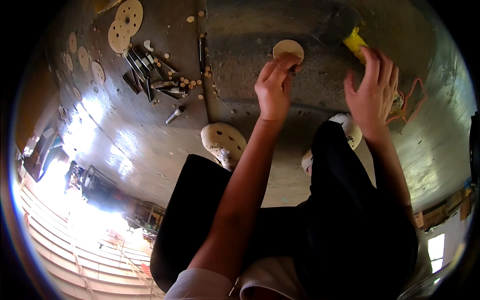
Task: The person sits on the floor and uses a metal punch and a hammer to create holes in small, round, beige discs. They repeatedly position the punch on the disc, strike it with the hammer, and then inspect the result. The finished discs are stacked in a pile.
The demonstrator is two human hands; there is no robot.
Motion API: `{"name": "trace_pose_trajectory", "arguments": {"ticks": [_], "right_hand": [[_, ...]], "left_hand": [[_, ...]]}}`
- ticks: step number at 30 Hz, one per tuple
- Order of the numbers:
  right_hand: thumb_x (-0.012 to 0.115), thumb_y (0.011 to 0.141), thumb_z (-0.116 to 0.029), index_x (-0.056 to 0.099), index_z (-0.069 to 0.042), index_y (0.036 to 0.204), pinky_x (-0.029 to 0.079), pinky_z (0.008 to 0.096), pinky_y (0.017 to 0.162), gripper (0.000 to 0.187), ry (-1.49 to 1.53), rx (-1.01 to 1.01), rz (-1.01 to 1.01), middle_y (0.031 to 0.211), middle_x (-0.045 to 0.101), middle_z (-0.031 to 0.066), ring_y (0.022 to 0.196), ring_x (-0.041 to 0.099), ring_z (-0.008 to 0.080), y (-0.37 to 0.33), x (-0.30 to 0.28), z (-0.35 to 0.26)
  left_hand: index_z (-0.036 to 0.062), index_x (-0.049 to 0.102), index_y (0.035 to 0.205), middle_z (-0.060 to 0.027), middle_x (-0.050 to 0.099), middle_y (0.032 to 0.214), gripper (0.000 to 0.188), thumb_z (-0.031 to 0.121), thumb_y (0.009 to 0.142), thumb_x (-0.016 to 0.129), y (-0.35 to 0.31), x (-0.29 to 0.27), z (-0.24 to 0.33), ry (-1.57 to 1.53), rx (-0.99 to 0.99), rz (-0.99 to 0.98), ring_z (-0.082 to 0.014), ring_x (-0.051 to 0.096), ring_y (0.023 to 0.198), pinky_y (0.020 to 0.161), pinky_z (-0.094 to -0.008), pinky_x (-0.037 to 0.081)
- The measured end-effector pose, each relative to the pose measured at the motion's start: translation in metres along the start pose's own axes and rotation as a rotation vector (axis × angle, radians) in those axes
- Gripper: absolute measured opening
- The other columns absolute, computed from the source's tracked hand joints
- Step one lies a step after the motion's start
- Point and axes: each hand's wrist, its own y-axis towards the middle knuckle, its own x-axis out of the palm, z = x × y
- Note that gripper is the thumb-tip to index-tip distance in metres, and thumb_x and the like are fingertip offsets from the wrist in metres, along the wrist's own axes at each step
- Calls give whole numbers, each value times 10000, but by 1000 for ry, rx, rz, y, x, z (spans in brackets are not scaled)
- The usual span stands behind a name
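My left hand (275, 87) is pinched on the near edge of a round tan disc (288, 45), thin and flat, over the dark sheet. A small dark bit shows by its fingertips; I cannot make out what it is. My right hand (374, 92) is held over the sheet with the thumb apart from the fingers, which are loosely bent, and nothing shows in its grip. Just beyond its fingertips lies a yellow cylindrical thing (355, 42), partly covered by the fingers. A thin red-orange cord (414, 100) curls beside the right wrist.
To the left lie several dark metal punch-like tools (150, 67) among small tan cut-out dots (186, 81). Larger discs with holes (129, 17) and several smaller discs (98, 72) lie farther left. My light perforated shoes (223, 140) stand close in front.
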Motion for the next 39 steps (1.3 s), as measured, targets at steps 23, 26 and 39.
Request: {"name": "trace_pose_trajectory", "arguments": {"ticks": [23,26,39], "right_hand": [[659,795,-179,574,-1,1031,488,311,599,308,679,-238,-274,820,632,141,678,631,315,-4,-62,-30],[714,664,-153,566,-1,1027,492,339,569,420,590,-218,-268,794,620,154,660,639,317,-21,-74,-34],[675,775,-144,662,-16,894,494,352,551,176,638,-180,-259,779,642,162,640,640,328,-22,-71,-34]], "left_hand": [[54,635,926,-100,629,836,240,-69,721,613,-5,7,-1,-53,-21,60,-271,609,755,690,-325,493],[52,639,921,-104,631,840,237,-66,717,616,-8,14,-11,-296,-132,114,-271,612,761,687,-319,494],[46,631,871,-84,636,826,156,-60,775,569,-1,9,-23,10,79,161,-243,597,675,640,-269,487]]}}
